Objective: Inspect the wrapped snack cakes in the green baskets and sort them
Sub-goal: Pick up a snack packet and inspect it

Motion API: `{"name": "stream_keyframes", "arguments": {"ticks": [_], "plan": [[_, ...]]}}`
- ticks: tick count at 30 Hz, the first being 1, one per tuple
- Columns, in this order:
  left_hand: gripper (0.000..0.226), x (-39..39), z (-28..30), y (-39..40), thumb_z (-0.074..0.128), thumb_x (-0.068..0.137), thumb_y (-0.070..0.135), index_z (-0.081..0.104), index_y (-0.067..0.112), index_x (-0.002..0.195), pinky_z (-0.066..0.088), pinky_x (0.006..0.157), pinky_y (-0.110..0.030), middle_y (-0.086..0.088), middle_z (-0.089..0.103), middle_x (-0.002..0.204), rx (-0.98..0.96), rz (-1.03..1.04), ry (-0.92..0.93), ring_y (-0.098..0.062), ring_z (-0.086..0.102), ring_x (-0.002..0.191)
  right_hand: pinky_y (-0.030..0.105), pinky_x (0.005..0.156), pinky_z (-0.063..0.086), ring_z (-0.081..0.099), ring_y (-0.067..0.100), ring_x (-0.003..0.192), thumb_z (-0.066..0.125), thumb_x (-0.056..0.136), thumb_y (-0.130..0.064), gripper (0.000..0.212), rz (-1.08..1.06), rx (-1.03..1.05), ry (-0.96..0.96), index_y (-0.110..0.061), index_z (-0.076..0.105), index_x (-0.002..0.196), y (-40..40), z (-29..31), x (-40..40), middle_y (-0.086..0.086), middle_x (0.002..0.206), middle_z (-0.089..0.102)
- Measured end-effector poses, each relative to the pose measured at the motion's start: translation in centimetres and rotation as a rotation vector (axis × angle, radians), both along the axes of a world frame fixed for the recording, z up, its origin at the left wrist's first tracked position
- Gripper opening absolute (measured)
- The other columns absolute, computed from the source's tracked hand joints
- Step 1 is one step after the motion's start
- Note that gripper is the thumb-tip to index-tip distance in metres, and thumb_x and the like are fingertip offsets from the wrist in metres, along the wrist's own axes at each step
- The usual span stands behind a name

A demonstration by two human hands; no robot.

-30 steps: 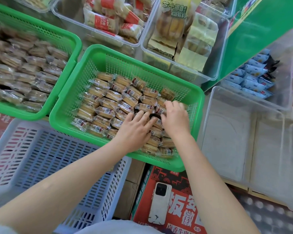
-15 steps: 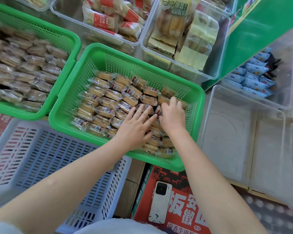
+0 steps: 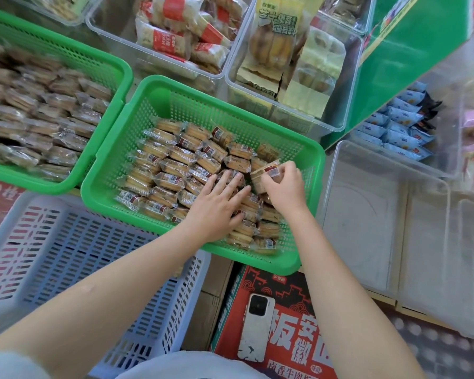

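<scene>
The right hand (image 3: 283, 187) pinches one wrapped snack cake (image 3: 266, 173) between thumb and curled fingers, lifting it just above the packed rows at the right end of the near green basket (image 3: 115, 165). The cake's clear wrapper shows a small red label facing up. Just to the left of that hand, the left hand (image 3: 216, 206) lies flat with straight, spread fingers pressing on the snack cakes (image 3: 175, 165) beneath it, holding nothing. These cakes are golden, each in clear film, and they fill the basket floor in rough rows that run away to the left of both hands.

Further left of the left hand sits a second green basket (image 3: 121, 75), filled with darker wrapped cakes (image 3: 39, 116) that are blurred. Below the left forearm is a pale blue slotted crate (image 3: 66, 255). Below the right forearm, a white phone (image 3: 255, 326) lies face down on a red printed carton (image 3: 290, 337). To the right of the right hand stands a clear plastic bin (image 3: 367, 214). Beyond both hands, clear bins hold larger packaged breads (image 3: 274, 47), and blue snack packets (image 3: 400, 124) lie far right.
</scene>
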State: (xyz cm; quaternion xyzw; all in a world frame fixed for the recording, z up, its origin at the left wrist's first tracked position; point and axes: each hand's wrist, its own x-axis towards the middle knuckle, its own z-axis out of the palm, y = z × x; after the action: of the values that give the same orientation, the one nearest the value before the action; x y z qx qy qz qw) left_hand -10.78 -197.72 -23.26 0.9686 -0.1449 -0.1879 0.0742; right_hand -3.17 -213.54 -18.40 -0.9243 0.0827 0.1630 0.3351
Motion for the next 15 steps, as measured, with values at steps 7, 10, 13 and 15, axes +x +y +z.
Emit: {"name": "stream_keyframes", "arguments": {"ticks": [7, 10, 13, 15], "plan": [[0.066, 0.3, 1.1, 0.2, 0.025, 0.105, 0.056, 0.003, 0.030, 0.162, -0.012, 0.124, -0.045, -0.006, -0.010, 0.169, -0.043, 0.019, 0.052, -0.027, -0.015, 0.155, 0.038, 0.075, 0.057, 0.066, 0.017, 0.079, 0.066, 0.091, -0.031, 0.023, -0.454, 0.482, -0.034, -0.014, 0.058, 0.104, -2.7, 1.9, -1.7, 0.001, 0.093, 0.064], [0.063, -0.6, 2.2, 0.4, 0.033, 0.106, 0.051, 0.015, 0.027, 0.161, -0.007, 0.125, -0.043, -0.005, -0.001, 0.170, -0.126, 0.074, 0.043, -0.024, -0.010, 0.156, 0.033, 0.066, 0.057, 0.072, 0.024, 0.081, 0.067, 0.094, -0.027, 0.017, -0.535, 0.657, -0.025, -0.014, 0.061, 0.103, -4.0, 3.2, -3.3, 0.011, 0.104, 0.069], [0.049, -2.1, 5.2, -0.1, 0.044, 0.106, 0.039, 0.042, 0.020, 0.152, 0.016, 0.125, -0.039, -0.001, 0.026, 0.165, -0.462, 0.306, 0.063, -0.021, 0.017, 0.154, 0.027, 0.058, 0.050, 0.065, 0.019, 0.070, 0.068, 0.094, -0.027, 0.016, -0.521, 0.773, 0.030, -0.013, 0.063, 0.099, -4.5, 4.9, -6.0, 0.011, 0.097, 0.067], [0.038, -3.3, 7.9, -0.6, 0.046, 0.106, 0.035, 0.057, 0.019, 0.139, 0.041, 0.107, -0.029, 0.003, 0.052, 0.146, -0.843, 0.604, 0.184, -0.015, 0.046, 0.137, 0.028, 0.061, 0.049, 0.062, 0.017, 0.069, 0.070, 0.090, -0.032, 0.022, -0.470, 0.802, 0.106, -0.012, 0.065, 0.097, -4.2, 6.0, -8.2, 0.008, 0.092, 0.067]]}}
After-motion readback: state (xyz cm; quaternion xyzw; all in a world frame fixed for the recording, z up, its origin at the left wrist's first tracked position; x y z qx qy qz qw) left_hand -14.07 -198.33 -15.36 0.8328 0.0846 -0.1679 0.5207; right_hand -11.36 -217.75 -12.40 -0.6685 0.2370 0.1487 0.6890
